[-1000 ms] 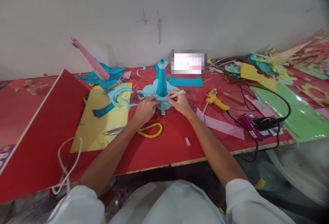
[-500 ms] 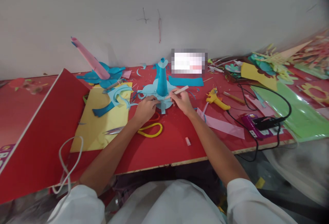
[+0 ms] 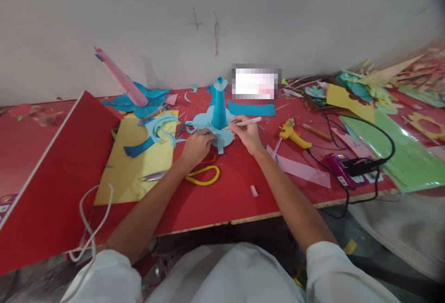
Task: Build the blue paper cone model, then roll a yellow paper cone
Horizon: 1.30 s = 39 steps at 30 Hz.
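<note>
In the middle of the table stands a blue paper cone, upright on a light blue paper base with rounded lobes. My left hand is at the base's left front edge, its fingers bent and closed on the paper; the fingertips are partly hidden. My right hand grips a slim whitish pen, slanted, with its tip at the base just right of the cone's foot. Below my left hand lie scissors with yellow and red handles, partly under my forearm. A small pink-and-white cap lies nearer the front edge.
A yellow glue gun and pink paper strip lie to the right, beside a purple box with black cables. Yellow sheets and a raised red board are at left. A pink paper tube leans behind.
The pen has tilted slightly in my right hand, its back end shifting a little to the right. My left hand stays on the paper base.
</note>
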Tool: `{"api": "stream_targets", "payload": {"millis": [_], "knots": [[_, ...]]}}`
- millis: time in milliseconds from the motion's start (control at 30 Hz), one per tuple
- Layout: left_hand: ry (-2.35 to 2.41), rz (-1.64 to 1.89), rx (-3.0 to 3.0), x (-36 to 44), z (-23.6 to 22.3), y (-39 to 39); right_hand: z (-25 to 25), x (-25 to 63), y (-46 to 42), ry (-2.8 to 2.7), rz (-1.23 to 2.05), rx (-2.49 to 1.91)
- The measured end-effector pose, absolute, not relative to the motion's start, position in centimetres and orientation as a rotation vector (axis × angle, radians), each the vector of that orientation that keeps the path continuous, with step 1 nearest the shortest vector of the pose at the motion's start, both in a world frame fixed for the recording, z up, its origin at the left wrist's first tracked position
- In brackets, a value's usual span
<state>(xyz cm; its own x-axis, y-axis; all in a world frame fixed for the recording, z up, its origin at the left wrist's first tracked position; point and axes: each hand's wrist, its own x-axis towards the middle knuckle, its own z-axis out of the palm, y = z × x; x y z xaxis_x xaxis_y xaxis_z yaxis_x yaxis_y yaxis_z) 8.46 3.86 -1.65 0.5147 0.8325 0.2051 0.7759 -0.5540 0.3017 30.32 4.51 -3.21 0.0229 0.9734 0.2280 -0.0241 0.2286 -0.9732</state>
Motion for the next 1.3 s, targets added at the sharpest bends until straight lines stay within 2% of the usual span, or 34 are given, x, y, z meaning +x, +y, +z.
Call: {"api": "stream_targets", "payload": {"millis": [400,667,867,1300], "knots": [[1.374,0.469,2.545,8.55,-1.56,4.00,-3.90,29.72,4.79,-1.696,0.819,-1.186],[1.381,0.447,2.542,8.57,-1.89,4.15,-4.35,29.80,5.11,-1.753,0.661,-1.221],[1.370,0.484,2.517,8.47,-2.12,4.33,-4.15,29.87,5.01,-1.714,0.793,-1.163],[1.365,0.498,2.509,8.46,-2.15,4.37,-4.16,30.14,5.06,-1.660,0.850,-1.135]]}}
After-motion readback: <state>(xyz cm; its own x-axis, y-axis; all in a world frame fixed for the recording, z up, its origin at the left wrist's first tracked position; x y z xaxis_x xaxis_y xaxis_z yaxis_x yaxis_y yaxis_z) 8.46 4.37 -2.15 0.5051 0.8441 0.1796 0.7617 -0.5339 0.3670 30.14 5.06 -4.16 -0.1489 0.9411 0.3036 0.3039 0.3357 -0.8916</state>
